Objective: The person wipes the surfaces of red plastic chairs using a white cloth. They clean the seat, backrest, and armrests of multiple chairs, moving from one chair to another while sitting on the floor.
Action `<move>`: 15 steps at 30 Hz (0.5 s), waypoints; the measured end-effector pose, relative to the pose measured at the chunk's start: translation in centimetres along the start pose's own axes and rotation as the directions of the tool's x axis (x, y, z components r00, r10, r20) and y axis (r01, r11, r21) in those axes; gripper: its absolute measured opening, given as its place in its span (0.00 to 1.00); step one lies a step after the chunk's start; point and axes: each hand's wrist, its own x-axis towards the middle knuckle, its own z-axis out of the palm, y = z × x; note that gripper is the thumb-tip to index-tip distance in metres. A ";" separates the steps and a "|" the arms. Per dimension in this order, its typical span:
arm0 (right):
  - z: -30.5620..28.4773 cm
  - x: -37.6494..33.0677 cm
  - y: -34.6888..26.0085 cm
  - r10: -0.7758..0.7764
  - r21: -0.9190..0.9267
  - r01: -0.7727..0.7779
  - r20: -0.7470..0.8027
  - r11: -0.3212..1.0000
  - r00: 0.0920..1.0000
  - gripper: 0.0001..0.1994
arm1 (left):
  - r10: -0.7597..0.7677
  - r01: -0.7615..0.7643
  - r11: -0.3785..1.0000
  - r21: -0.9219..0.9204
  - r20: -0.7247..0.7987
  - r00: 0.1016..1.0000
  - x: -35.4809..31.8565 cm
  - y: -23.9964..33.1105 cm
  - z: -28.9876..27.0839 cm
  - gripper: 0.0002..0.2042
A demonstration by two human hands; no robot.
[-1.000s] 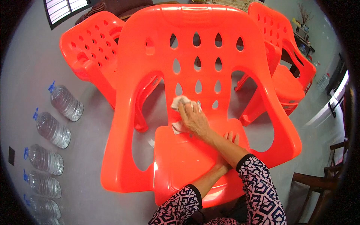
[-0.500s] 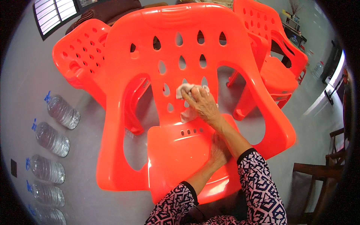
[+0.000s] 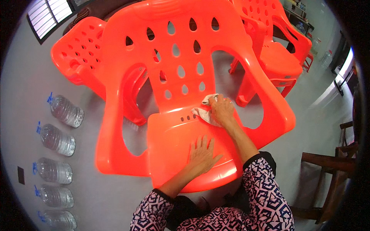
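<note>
A red-orange plastic armchair (image 3: 169, 134) with teardrop holes in its backrest stands right in front of me. My right hand (image 3: 222, 111) is closed on a pale cloth (image 3: 207, 115), pressed against the chair where the backrest meets the seat, at the right side. Part of the cloth hangs loose over the small slots at the rear of the seat. My left hand (image 3: 201, 157) lies flat on the seat with its fingers spread, holding nothing.
More red-orange plastic chairs stand behind, one at left (image 3: 83, 54) and one at right (image 3: 279, 57). Several large clear water bottles (image 3: 58, 139) with blue tops line the floor at left. Dark wooden furniture (image 3: 327, 163) is at right. A barred window (image 3: 50, 19) is at upper left.
My right hand has moved down and right with the cloth, from the lower backrest to the seat's rear edge. My left hand has shifted left and now lies spread on the seat.
</note>
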 end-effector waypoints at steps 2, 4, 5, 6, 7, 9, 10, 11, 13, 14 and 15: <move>1.5 0.1 -0.7 0.066 0.026 -0.063 -0.139 0.998 0.988 0.13 | 0.014 -0.013 0.999 0.035 -0.035 0.999 -1.9 -1.2 -0.1 0.40; 6.2 0.6 -2.0 0.108 -0.002 -0.115 -0.331 0.993 0.937 0.12 | 0.079 -0.070 0.995 0.072 -0.123 0.989 -3.2 -2.0 0.6 0.39; 6.6 0.6 -3.7 0.044 0.047 -0.031 -0.318 0.998 0.947 0.13 | 0.095 -0.083 0.993 0.088 -0.139 0.986 -3.7 -2.6 1.0 0.39; 7.0 0.6 -5.6 -0.019 0.095 0.050 -0.309 0.994 0.951 0.14 | 0.115 -0.100 0.989 0.105 -0.154 0.981 -3.9 -2.9 1.4 0.39; 7.0 0.8 -7.1 -0.079 0.135 0.126 -0.307 0.983 0.948 0.14 | 0.145 -0.125 0.985 0.121 -0.171 0.975 -3.9 -3.1 1.6 0.39; 6.2 1.2 -10.2 -0.156 0.289 0.197 -0.157 0.937 0.975 0.18 | 0.104 -0.091 0.985 0.149 -0.081 0.991 -4.3 -3.2 1.0 0.38; 5.8 1.3 -11.2 -0.220 0.287 0.272 -0.201 0.919 0.954 0.20 | 0.095 -0.086 0.983 0.163 -0.045 0.994 -4.2 -2.7 0.5 0.38; 5.7 1.2 -12.2 -0.276 0.283 0.338 -0.236 0.898 0.932 0.22 | 0.088 -0.091 0.977 0.193 0.020 0.996 -4.1 -2.3 -0.2 0.38; 5.4 1.0 -14.5 -0.325 0.285 0.377 -0.214 0.881 0.921 0.19 | 0.061 -0.099 0.963 0.252 0.152 0.987 -3.8 -1.6 -1.4 0.39; 5.0 0.9 -15.1 -0.352 0.290 0.398 -0.201 0.870 0.914 0.18 | 0.084 -0.106 0.963 0.249 0.095 0.992 -3.9 -1.9 -1.0 0.39; 4.7 0.8 -14.8 -0.384 0.296 0.437 -0.222 0.849 0.896 0.18 | 0.107 -0.113 0.963 0.246 0.038 0.994 -4.1 -2.3 -0.3 0.39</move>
